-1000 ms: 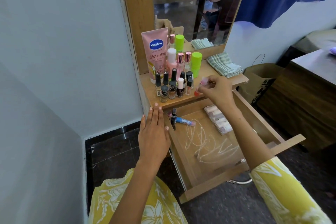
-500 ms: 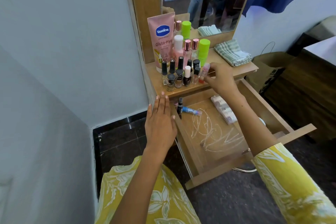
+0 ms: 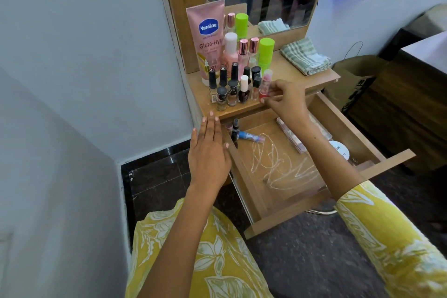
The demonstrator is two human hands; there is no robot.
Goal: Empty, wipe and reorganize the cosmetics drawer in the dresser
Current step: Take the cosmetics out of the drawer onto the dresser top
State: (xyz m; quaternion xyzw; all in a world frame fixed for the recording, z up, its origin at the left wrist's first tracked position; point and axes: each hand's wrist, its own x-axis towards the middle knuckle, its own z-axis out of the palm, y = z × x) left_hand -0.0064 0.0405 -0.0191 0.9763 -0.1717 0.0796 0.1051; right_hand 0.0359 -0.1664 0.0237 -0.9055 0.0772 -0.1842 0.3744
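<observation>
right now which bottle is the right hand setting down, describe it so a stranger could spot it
Look at the dresser top under the mirror, at the right end of the front row of small bottles. There the right hand pinches a small pink tube with a red base; its neighbours are black-capped or white-capped nail polishes.

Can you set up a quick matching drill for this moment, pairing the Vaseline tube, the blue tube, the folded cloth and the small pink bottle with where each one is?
Things:
1. Vaseline tube
2. blue tube
3. folded cloth
4. small pink bottle

Places:
A. lying in the open drawer
B. right end of the dresser top
C. pinched in the right hand
D. standing at the back left, by the mirror frame

Pairs: 1-D, 2-A, 3-B, 4-C
</observation>
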